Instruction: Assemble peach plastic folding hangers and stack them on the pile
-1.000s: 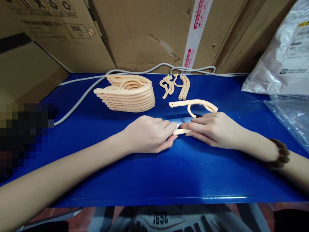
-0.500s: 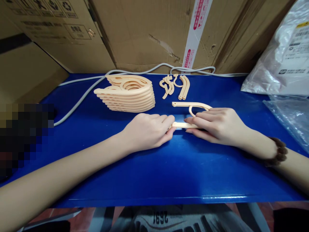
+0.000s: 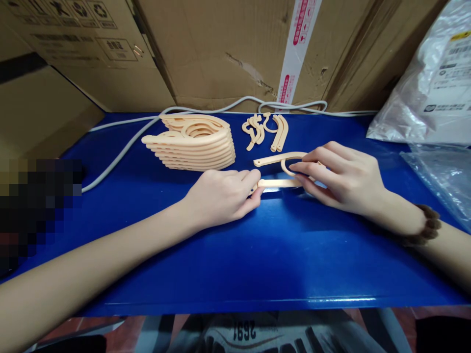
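A cream plastic folding hanger (image 3: 280, 183) is held just above or on the blue table, with its two arms lying roughly side by side. At its left end, my left hand (image 3: 230, 198) is closed in a pinch on the tip of the near arm. My right hand (image 3: 340, 179) grips the right end, fingers bent over the curved part and covering most of it. The far arm's left end, with a small hole, sticks out free. A neat stack of matching folded hangers (image 3: 195, 147) lies behind my left hand.
Several loose cream hook pieces (image 3: 253, 131) and curved arm pieces (image 3: 280, 133) lie toward the back. A white cable (image 3: 128, 147) runs along the rear of the blue table (image 3: 235, 264). Cardboard boxes (image 3: 221, 54) stand behind; a plastic-wrapped package (image 3: 427, 93) is at the right.
My right hand has lifted slightly and shifted its fingers on the hanger. The hanger's arms have moved a little left and sit closer together. My left hand keeps its pinch.
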Motion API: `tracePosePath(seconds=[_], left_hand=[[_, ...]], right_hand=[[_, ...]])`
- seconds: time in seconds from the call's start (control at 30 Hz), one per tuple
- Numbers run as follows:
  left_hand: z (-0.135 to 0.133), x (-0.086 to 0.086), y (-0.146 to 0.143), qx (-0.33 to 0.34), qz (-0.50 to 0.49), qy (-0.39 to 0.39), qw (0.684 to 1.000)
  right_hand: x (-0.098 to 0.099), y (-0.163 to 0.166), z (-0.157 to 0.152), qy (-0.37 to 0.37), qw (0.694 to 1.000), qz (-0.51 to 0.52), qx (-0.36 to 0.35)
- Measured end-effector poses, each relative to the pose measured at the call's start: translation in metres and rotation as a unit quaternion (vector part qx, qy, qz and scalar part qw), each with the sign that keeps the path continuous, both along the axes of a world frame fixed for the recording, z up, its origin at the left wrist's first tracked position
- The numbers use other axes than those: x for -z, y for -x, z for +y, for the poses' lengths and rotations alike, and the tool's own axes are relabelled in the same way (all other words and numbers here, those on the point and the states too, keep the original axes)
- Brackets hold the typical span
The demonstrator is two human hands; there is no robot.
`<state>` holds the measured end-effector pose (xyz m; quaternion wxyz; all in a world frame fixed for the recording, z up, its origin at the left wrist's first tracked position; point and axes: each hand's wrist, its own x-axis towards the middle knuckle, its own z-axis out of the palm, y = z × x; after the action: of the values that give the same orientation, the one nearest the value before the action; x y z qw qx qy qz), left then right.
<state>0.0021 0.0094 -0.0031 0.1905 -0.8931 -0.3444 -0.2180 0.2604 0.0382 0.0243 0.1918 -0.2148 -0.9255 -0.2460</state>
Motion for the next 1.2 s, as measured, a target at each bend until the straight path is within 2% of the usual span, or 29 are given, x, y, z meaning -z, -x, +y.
tracePosePath(seconds=[0.27, 0.5, 0.63, 0.9, 1.2], left_hand=[[0.0, 0.0, 0.0, 0.001, -0.003, -0.001, 1.0], [0.001, -0.002, 0.002, 0.054, 0.0, 0.015, 0.998], [0.002, -0.002, 0.002, 0.07, 0.017, 0.042, 0.996], [0.002, -0.004, 0.005, 0.152, 0.064, 0.099, 0.981], [0.002, -0.007, 0.005, 0.186, 0.087, 0.165, 0.965]], right_hand=[[0.0, 0.0, 0.004, 0.035, 0.999, -0.002, 0.041], [0.002, 0.0, 0.008, 0.096, 0.995, -0.013, 0.028], [0.0, -0.001, 0.008, 0.1, 0.994, -0.035, 0.039], [0.001, -0.004, 0.012, 0.106, 0.99, -0.065, 0.069], [0.003, -0.005, 0.015, 0.097, 0.989, -0.088, 0.071]])
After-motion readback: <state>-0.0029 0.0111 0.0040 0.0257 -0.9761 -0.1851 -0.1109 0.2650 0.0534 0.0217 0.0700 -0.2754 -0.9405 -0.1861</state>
